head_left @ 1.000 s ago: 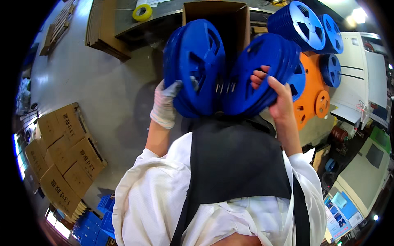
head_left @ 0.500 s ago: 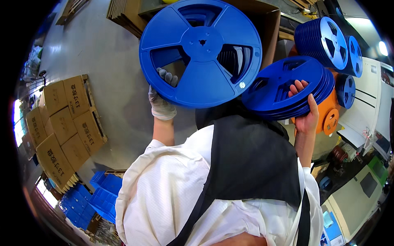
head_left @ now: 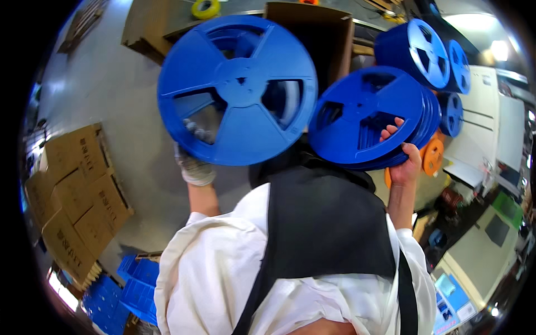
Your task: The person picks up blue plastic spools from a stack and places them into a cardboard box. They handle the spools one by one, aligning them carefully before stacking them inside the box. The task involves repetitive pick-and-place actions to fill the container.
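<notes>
Presumably for purchase, left hand (head_left: 194,166) hooks fingers through windowed blue reel (head_left: 240,92). Right hand (head_left: 406,163) pinches stacked blue reels (head_left: 350,114).

left hand (head_left: 188,161): partly behind blue reel (head_left: 240,134), fingers (head_left: 200,133) blurred | yellow roll (head_left: 206,15): cut off at top, probably tape

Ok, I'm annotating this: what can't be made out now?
Head view:
Left grip: partly hidden by the blue reel's rim.
Reel stack in right grip: count hidden by overlap.
Cardboard box: bottom hidden by shadow and blue reel.
Orange thing: kind unclear, cut off by top edge.
</notes>
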A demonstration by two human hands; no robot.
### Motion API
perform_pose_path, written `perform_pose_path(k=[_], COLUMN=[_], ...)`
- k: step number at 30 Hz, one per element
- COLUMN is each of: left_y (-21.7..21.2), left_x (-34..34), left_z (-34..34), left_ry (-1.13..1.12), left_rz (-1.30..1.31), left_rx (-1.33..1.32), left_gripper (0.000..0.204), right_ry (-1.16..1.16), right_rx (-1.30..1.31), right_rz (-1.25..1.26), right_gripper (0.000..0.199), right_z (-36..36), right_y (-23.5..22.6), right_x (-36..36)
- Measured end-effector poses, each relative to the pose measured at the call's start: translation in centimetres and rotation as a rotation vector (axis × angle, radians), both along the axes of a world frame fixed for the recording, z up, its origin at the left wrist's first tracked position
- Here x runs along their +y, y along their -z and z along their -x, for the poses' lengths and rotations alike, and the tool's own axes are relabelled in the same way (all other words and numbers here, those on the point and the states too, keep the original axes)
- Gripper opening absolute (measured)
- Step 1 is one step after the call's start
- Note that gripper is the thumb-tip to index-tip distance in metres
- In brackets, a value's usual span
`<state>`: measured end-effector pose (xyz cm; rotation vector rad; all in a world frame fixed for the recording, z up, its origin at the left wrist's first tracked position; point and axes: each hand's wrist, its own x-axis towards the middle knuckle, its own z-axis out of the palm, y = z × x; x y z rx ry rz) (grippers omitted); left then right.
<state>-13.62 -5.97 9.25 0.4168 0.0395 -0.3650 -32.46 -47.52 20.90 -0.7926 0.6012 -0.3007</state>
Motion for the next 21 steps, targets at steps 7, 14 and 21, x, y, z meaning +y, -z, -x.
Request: perform_pose_path(k=[7,14,21], left_y=[-2.5,-0.2,-1.1], left_x=[-4.7,-4.2,-5.2], left_z=[-1.7,-2.7,-0.4], left_ry=[0.134,0.117,0.140], left_rz=[-0.521,-0.668,-0.818], left_rx=[0.067,0.248,0.212], left_gripper=[0.031,0.031,0.031], right_ry=[0.014,-0.044,-0.030], right_rx=[-0.395,-0.546,-0.514], right_rz=[-0.058,-0.081,-0.196], right_gripper=[0.056,0.036,0.046], right_z=[4.7,4.3,2.2], right_y=[-0.3,-0.5,-0.6], right_x=[-1.6,-1.9,-2.2])
